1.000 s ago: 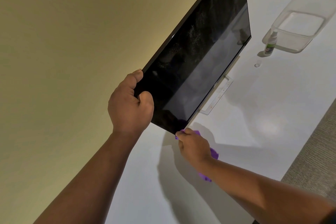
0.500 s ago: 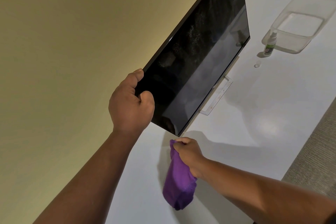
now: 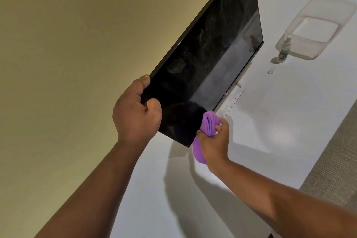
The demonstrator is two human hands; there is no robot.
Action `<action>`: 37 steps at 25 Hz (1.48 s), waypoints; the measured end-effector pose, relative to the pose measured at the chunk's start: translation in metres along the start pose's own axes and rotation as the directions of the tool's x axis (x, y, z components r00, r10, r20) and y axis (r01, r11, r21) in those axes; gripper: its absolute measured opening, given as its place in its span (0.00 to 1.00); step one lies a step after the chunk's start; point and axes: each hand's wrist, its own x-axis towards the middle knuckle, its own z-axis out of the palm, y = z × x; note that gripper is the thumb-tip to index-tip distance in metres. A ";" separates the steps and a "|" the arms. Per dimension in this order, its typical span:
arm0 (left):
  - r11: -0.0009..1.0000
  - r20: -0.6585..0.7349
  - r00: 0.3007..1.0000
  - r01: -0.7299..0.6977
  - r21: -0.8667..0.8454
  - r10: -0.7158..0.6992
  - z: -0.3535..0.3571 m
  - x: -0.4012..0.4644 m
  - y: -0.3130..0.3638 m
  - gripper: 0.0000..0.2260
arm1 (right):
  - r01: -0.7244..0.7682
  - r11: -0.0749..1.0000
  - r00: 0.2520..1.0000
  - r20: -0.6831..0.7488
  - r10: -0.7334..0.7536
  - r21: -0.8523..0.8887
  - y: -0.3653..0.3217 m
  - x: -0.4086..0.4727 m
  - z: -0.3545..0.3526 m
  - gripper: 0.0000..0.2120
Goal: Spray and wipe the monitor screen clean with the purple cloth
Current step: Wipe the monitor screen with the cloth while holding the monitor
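The black monitor (image 3: pixel 208 60) stands on the white desk (image 3: pixel 270 141), its dark screen showing faint specks and smears. My left hand (image 3: pixel 136 114) grips the monitor's near left edge, thumb on the front of the screen. My right hand (image 3: pixel 214 141) holds the bunched purple cloth (image 3: pixel 209 123) against the lower near corner of the screen; part of the cloth hangs below my palm. A small spray bottle (image 3: pixel 283 50) with a green label stands on the desk far to the right.
A clear plastic tub (image 3: pixel 318 25) sits behind the spray bottle at the far right. A small clear cap (image 3: pixel 270 72) lies on the desk near the bottle. The monitor's silver stand base (image 3: pixel 233 100) shows under the screen. A yellow wall is at left, grey carpet at right.
My right hand dropped from the screen's corner with the cloth hanging loose, then rose again and now presses the gathered cloth to the lower corner. My left hand kept its grip.
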 end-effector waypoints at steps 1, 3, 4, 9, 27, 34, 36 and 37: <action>1.000 -0.001 1.000 0.002 0.000 -0.002 0.000 0.000 0.000 0.25 | 0.031 1.000 0.999 0.021 -0.031 0.002 0.000 -0.002 0.005 0.23; 1.000 0.002 1.000 0.004 -0.003 -0.004 0.000 0.000 0.000 0.25 | 0.054 0.998 0.995 0.082 -0.050 -0.040 0.007 -0.008 0.015 0.17; 1.000 0.005 1.000 0.003 -0.005 -0.003 0.000 0.000 0.000 0.24 | 0.049 0.996 0.993 0.109 -0.040 -0.077 0.012 -0.011 0.018 0.16; 1.000 -0.003 1.000 -0.005 -0.001 0.005 0.000 0.000 0.001 0.24 | -0.066 0.934 0.930 0.318 0.185 -0.351 0.040 -0.027 0.019 0.22; 0.998 -0.005 1.000 0.008 -0.055 -0.008 0.001 0.001 -0.001 0.25 | 0.090 0.992 0.992 0.102 -0.081 -0.086 -0.008 0.024 0.017 0.16; 0.998 -0.001 1.000 0.015 -0.058 -0.015 0.000 0.002 -0.003 0.25 | 0.346 0.936 0.883 0.361 -0.302 -0.065 -0.016 -0.004 0.028 0.27; 0.998 0.008 1.000 0.016 -0.062 -0.016 -0.001 0.001 -0.004 0.25 | 0.280 0.952 0.928 0.290 -0.235 -0.126 -0.008 0.008 0.015 0.19; 0.998 0.013 1.000 0.014 -0.062 -0.013 -0.001 0.001 -0.004 0.25 | 0.201 0.969 0.963 0.208 -0.169 -0.142 -0.010 0.021 0.008 0.15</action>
